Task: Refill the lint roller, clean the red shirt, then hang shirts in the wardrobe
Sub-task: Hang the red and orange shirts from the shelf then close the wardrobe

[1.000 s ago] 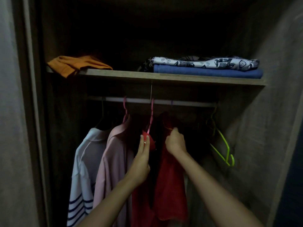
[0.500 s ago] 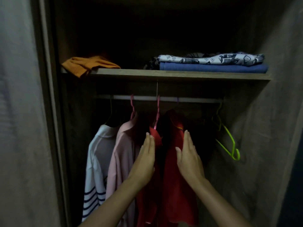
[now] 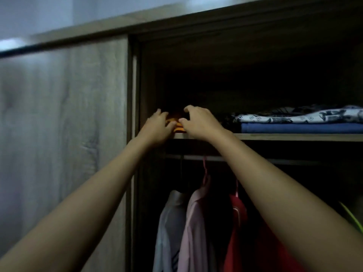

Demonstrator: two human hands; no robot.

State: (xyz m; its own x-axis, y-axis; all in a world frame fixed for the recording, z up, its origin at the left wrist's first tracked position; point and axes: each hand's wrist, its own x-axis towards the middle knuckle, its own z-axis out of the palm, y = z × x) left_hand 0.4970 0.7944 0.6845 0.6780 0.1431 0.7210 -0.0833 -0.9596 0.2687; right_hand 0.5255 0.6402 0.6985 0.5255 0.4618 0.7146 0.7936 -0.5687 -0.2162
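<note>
A: At nine o'clock you have the closed grey wood-grain wardrobe door [image 3: 64, 134]. Just right of it your left hand [image 3: 157, 127] reaches the wooden shelf [image 3: 294, 136], fingers curled onto the folded orange cloth [image 3: 177, 125].

B: And your right hand [image 3: 200, 122]?

A: Beside the left, thumb and fingers bent over the same cloth. Whether either truly grips it, I cannot tell.

B: Farther right?

A: At three o'clock, a black-and-white patterned fabric [image 3: 306, 116] lies on a folded blue one [image 3: 300, 128].

B: The shirts?

A: Toward six o'clock, on the metal rail [image 3: 212, 158]: a pale white shirt [image 3: 170, 232], a pink shirt [image 3: 194, 230], then the red shirt [image 3: 237, 238], partly behind your right forearm.
</note>
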